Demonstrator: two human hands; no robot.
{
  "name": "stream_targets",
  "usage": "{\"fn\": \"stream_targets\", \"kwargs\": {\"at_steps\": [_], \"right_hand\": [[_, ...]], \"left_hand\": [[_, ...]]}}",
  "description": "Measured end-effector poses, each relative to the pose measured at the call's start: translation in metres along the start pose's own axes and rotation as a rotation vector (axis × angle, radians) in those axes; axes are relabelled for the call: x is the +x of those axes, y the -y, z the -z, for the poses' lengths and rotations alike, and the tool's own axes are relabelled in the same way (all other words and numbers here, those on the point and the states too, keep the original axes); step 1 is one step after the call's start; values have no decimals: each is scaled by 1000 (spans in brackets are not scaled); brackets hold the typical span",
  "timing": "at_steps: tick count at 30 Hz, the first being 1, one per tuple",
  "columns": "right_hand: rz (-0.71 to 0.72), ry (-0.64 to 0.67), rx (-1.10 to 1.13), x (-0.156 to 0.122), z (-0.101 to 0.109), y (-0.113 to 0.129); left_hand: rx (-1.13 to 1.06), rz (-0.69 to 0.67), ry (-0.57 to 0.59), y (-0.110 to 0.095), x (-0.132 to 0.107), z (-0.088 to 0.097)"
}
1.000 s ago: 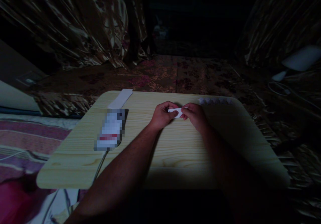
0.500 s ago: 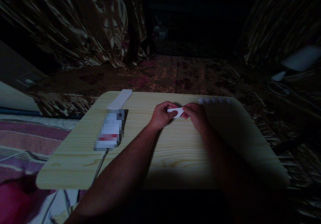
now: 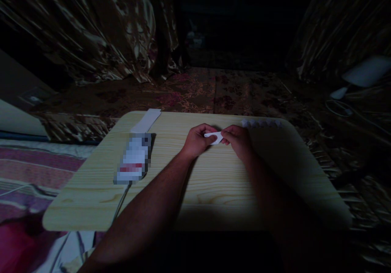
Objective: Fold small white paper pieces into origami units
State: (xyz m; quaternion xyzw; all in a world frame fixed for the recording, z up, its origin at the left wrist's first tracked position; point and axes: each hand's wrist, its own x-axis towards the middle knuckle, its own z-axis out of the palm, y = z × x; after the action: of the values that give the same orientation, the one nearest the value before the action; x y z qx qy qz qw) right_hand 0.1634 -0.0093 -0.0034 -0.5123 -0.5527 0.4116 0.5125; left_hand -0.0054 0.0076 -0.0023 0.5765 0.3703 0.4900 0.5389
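Note:
Both hands meet over the middle of a light wooden table (image 3: 214, 183). My left hand (image 3: 197, 140) and my right hand (image 3: 238, 140) each pinch one end of a small white piece of paper (image 3: 214, 137), held just above the tabletop. A row of small folded white paper pieces (image 3: 261, 122) lies along the far edge, just beyond my right hand. A phone with a lit screen (image 3: 134, 159) lies to the left of my left hand, with a white paper strip (image 3: 147, 120) behind it.
A cable (image 3: 122, 201) runs from the phone over the near table edge. Patterned dark cloth (image 3: 214, 89) covers the floor beyond, and curtains hang behind. A striped fabric (image 3: 33, 167) lies to the left. White objects and a cord (image 3: 351, 97) sit at the far right.
The hands stay in place; the fingers shift slightly on the small paper piece. Nothing else has moved.

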Motion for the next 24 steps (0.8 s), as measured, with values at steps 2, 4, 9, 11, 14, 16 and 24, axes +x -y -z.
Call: {"fn": "stream_targets", "kwargs": {"at_steps": [2, 4, 9, 11, 14, 16, 24], "right_hand": [[6, -31, -11, 1, 1, -1], [7, -71, -8, 2, 1, -2], [-6, -58, -22, 2, 0, -1], [-12, -35, -51, 1, -2, -1], [3, -27, -88, -1, -2, 0], [18, -28, -100, -1, -2, 0], [32, -37, -168, -1, -4, -3]], "left_hand": [[-8, 5, -1, 1, 0, 0], [-17, 12, -6, 4, 1, 1], [16, 42, -30, 9, 2, 3], [16, 38, -20, 9, 2, 3], [10, 23, -7, 7, 1, 1], [19, 24, -8, 5, 1, 1], [128, -3, 14, 5, 1, 1]]}}
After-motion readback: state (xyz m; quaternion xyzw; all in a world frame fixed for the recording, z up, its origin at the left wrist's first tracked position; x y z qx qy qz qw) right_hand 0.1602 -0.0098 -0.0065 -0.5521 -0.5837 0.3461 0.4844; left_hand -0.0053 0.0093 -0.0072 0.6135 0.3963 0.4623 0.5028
